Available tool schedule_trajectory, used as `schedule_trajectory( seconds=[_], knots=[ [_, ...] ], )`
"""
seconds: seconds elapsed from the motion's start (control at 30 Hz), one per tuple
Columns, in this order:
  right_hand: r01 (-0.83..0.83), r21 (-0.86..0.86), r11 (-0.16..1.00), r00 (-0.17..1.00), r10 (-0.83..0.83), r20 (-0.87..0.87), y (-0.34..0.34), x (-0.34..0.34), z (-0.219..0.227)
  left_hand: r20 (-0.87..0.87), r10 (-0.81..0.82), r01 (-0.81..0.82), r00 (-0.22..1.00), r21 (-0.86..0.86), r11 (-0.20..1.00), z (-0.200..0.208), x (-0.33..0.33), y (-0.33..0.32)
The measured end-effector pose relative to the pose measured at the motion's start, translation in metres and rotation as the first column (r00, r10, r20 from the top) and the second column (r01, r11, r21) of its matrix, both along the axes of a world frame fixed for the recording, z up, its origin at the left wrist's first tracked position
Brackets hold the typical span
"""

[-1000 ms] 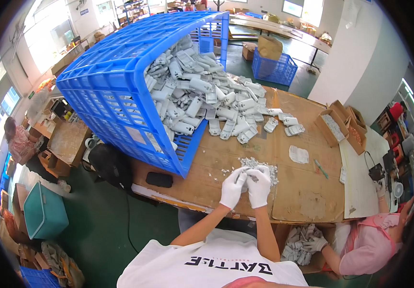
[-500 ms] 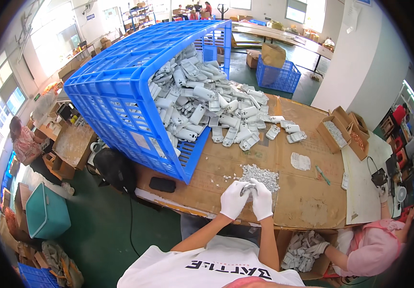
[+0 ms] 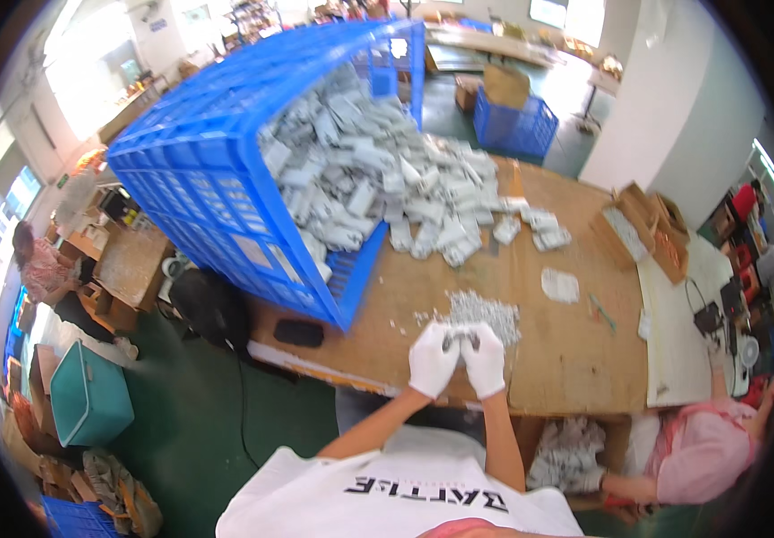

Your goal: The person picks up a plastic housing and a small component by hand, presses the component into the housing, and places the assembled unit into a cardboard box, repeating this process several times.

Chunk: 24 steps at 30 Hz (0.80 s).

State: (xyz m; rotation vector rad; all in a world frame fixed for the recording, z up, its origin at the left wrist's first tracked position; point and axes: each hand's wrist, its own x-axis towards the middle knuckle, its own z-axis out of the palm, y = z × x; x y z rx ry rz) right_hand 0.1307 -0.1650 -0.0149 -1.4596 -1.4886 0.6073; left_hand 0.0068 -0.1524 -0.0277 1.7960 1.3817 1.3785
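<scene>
My left hand (image 3: pixel 434 360) and my right hand (image 3: pixel 484 360), both in white gloves, meet at the table's near side. Their fingers are closed around a small dark-grey part (image 3: pixel 460 342), mostly covered by the fingertips and blurred, so its kind does not show. Just beyond the fingers lies a heap of tiny grey pieces (image 3: pixel 495 314) on the cardboard-covered tabletop (image 3: pixel 548 359). Farther off, many white plastic housings (image 3: pixel 432 193) spill from a blue crate (image 3: pixel 199 215) lying on its side. One flat white piece (image 3: pixel 560 285) lies apart to the right.
A black pouch (image 3: pixel 299 333) lies near the table's front-left edge. Right of the heap is a green pen-like tool (image 3: pixel 602 310); small cardboard boxes (image 3: pixel 625 231) stand farther right. A co-worker in pink (image 3: pixel 705 453) sits close on my right, beside a carton of white parts (image 3: pixel 571 453).
The whole view has shifted a little and blurred. My hands have turned slightly, fingertips now side by side on the grey part. The co-worker's gloved hand has moved lower by the carton.
</scene>
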Motion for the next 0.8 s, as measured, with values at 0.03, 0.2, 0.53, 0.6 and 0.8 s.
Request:
schedule_trajectory(
  seconds=[0.03,0.2,0.53,0.6,0.8],
  knots=[
    [0.015,-0.005,1.0,0.999,-0.015,-0.035,0.003,-0.003,0.005,0.006,-0.005,0.005,1.0,0.055,0.998,0.002,-0.001,0.003],
    [0.095,0.077,0.993,0.96,-0.071,-0.27,0.016,-0.014,0.02,0.098,-0.12,0.12,0.988,0.003,0.993,0.037,-0.011,0.014],
    [-0.021,-0.188,0.982,0.815,-0.092,-0.572,0.004,-0.012,0.017,-0.03,-0.03,0.028,0.999,-0.058,0.998,0.032,-0.004,0.002],
    [-0.002,-0.178,0.984,0.829,-0.098,-0.55,0.005,-0.014,0.017,-0.045,-0.007,0.004,0.999,-0.064,0.998,0.034,-0.004,-0.002],
    [-0.016,-0.191,0.981,0.792,-0.105,-0.602,0.006,-0.016,0.015,-0.071,0.012,-0.016,0.997,-0.049,0.999,0.038,-0.003,-0.002]
  ],
)
